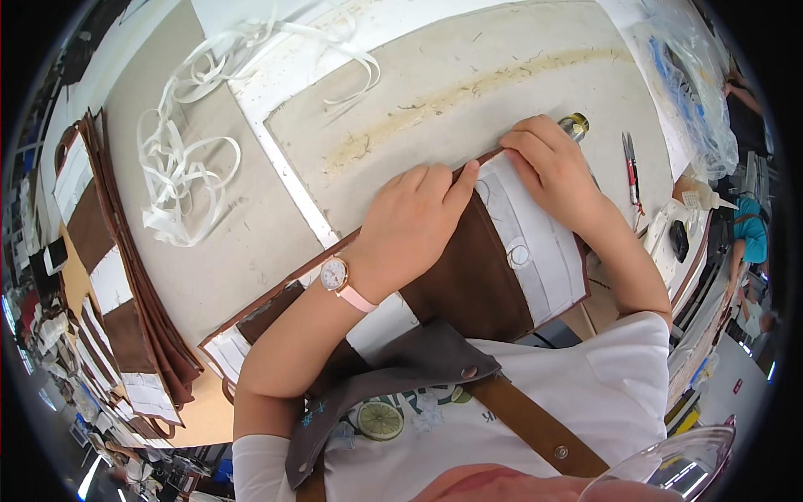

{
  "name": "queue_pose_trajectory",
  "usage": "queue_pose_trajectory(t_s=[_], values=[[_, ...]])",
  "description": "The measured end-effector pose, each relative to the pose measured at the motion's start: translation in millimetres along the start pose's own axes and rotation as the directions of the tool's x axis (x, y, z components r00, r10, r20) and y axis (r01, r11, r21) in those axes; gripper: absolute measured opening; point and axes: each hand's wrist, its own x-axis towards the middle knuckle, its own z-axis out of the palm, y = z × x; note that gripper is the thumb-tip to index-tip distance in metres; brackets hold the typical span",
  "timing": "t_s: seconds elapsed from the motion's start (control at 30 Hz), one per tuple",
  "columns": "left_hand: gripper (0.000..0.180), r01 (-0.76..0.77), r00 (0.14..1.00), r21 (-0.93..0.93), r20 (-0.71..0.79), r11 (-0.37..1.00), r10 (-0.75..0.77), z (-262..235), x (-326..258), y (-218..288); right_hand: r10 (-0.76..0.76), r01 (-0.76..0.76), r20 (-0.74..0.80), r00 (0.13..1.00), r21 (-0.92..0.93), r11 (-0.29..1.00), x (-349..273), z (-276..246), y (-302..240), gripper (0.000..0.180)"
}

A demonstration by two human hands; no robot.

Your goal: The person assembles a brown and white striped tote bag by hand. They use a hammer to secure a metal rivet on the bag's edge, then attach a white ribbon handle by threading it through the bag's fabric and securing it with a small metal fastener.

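We observe both hands pressed flat on a brown leather panel (468, 268) lying on the work table (251, 243). The left hand (414, 222), with a pink-strapped watch (339, 278) at its wrist, bears on the panel's top edge. The right hand (552, 163) rests at one o'clock from it, on the white lining strip (535, 243). Scissors (630, 163) lie at three o'clock of the right hand. Loose white strips (180, 167) lie at nine o'clock, and stacked brown panels (138, 335) at eight o'clock.

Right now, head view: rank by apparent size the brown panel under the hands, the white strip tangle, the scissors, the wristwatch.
1. brown panel
2. white strip tangle
3. scissors
4. wristwatch
The panel sits nearer the camera and the hands hide part of it; scissors versus wristwatch is close.
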Motion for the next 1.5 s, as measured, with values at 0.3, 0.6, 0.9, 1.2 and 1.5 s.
queue_pose_trajectory(t_s=[0.3,0.6,0.9,1.2,1.5], values=[[0.055,0.027,0.999,0.022,0.017,0.999,-0.028,-1,5,2,-0.018,0.02,0.043,0.999,-0.058,0.998,1,-2,-1,0.028],[0.063,0.042,0.995,0.054,0.085,0.998,-0.047,-7,13,8,0.022,-0.02,0.019,1.0,-0.094,0.995,-5,-4,-3,0.028],[0.063,0.057,0.992,0.059,0.11,0.997,-0.064,-8,16,9,0.006,-0.001,0.048,0.999,-0.095,0.996,-7,-8,-4,0.023],[0.06,0.076,0.988,0.054,0.134,0.996,-0.082,-10,22,9,0.025,-0.015,0.09,0.996,-0.104,0.994,-9,-18,-9,0.027],[0.056,0.079,0.989,0.06,0.117,0.995,-0.085,-6,20,10,0.019,0.021,0.124,0.992,-0.314,0.949,-19,-14,-31,0.039]])
